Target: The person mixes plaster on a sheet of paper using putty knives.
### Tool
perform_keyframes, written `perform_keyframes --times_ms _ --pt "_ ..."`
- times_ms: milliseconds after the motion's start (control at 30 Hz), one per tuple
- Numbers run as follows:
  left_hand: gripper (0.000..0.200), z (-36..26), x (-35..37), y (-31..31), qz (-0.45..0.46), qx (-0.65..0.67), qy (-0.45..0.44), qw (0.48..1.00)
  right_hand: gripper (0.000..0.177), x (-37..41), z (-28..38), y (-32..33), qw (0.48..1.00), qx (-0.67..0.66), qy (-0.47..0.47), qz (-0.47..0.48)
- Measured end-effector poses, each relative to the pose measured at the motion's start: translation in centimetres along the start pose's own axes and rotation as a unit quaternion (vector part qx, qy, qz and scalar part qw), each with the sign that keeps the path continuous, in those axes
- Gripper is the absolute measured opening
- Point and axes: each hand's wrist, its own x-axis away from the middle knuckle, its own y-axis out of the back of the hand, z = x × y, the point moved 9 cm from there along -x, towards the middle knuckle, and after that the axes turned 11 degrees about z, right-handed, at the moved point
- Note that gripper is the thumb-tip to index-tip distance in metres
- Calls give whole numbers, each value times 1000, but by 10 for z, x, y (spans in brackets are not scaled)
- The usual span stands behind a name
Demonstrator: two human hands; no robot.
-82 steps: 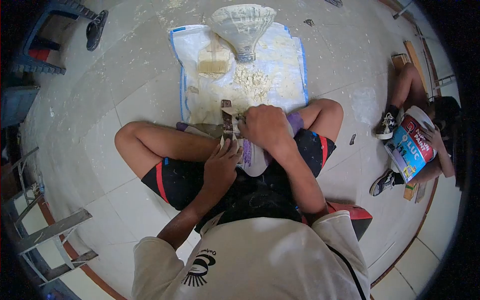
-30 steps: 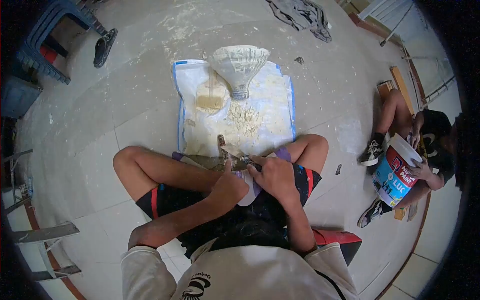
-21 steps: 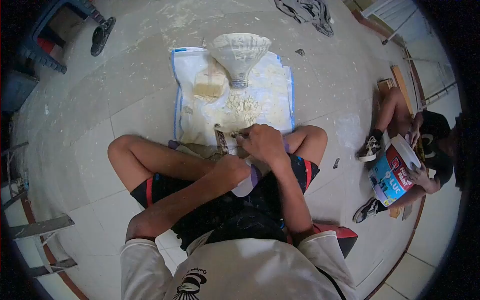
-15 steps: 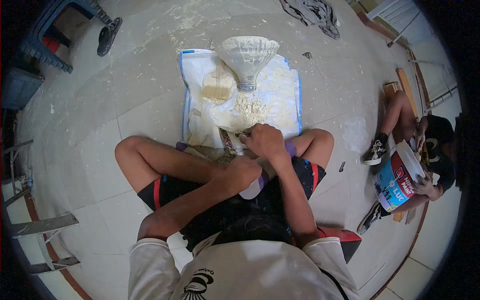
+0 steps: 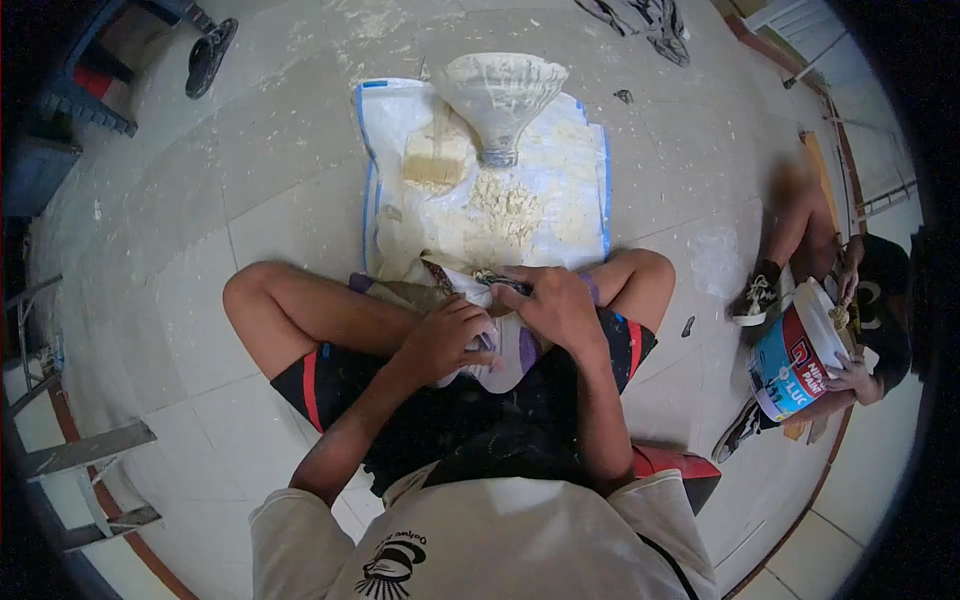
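My left hand (image 5: 455,338) is over my lap beside the pale, purple-edged sole of a foot (image 5: 508,362); its fingers are spread and slightly curled, with nothing clearly held. My right hand (image 5: 555,305) pinches a dark, patterned piece (image 5: 500,281), which looks like cloth or a strip and is partly hidden by the fingers. A whitish flap with a patterned edge lies just left of it. Beyond both hands, a white sheet with blue edges (image 5: 385,160) bears crumbly pale material (image 5: 505,208), a coated funnel-shaped vessel (image 5: 503,95) and a pale block (image 5: 435,168).
At the right, a seated person (image 5: 885,300) holds a paint bucket (image 5: 797,352). A dark sandal (image 5: 211,58) lies at the upper left near blue furniture (image 5: 45,175). Metal steps (image 5: 90,450) stand at the lower left. Dark cloth (image 5: 650,20) is at the top.
My left hand has moved left and its fingers have spread from a fist. My right hand has moved slightly right and down; the patterned piece now slants toward it.
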Motion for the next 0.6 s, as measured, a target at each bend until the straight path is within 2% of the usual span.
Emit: perform_keyframes --times_ms 100,200,300,333,400,433,500,533,600 --pt "42 -3 5 2 -147 18 -29 989 27 16 16 6 999 29 21 9" --pt "33 9 -3 -6 -128 39 25 991 26 20 21 8 998 66 15 7" --pt "26 3 -13 -7 -215 8 -11 977 27 16 23 11 995 83 35 -35" --pt "26 0 -20 -8 -206 -1 -7 979 27 10 26 15 994 83 50 -49" --pt "25 -3 -28 -11 -188 -24 1 982 31 -9 24 13 993 115 -9 -8" --pt "26 -5 -29 -17 -178 -60 -26 982 33 -14 23 10 991 130 -38 12" --pt "31 0 -32 -35 -157 -134 -81 975 37 -23 16 0 991 124 -33 -29" --pt "30 3 -28 -35 -184 -176 -64 965 40 -32 12 -2 990 123 -30 -56" --pt "28 -4 -19 -29 -249 -275 -60 927 38 -27 15 -5 992 121 -25 -37"
